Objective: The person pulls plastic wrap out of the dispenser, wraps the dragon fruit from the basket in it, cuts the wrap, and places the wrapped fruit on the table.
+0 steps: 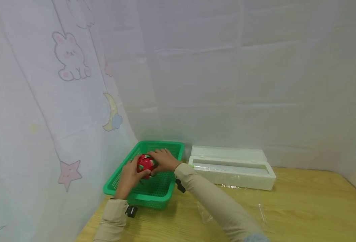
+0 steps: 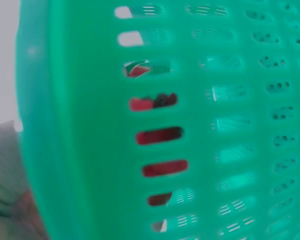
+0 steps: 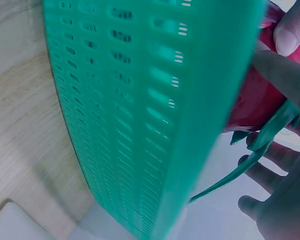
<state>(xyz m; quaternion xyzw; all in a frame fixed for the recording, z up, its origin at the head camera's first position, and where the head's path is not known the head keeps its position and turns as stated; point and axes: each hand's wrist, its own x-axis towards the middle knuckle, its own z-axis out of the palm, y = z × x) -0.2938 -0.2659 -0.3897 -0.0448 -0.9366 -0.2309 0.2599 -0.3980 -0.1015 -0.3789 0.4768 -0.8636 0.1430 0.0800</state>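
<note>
Both left hand (image 1: 130, 174) and right hand (image 1: 166, 160) grip a red object (image 1: 145, 162), perhaps partly inside the green basket (image 1: 144, 197).

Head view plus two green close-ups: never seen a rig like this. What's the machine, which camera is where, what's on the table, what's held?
There is no machine: a person works bare-handed, wearing three cameras. The wide picture comes from the head, looking forward and down. The close-ups come from the left and right wrists; both mostly show the slotted wall of the green basket.

The left hand and right hand together hold a shiny red-and-green object over the basket; I can't tell exactly what it is. On the wood-grained table stand the basket and, to its right, a long white box with its lid open.
</note>
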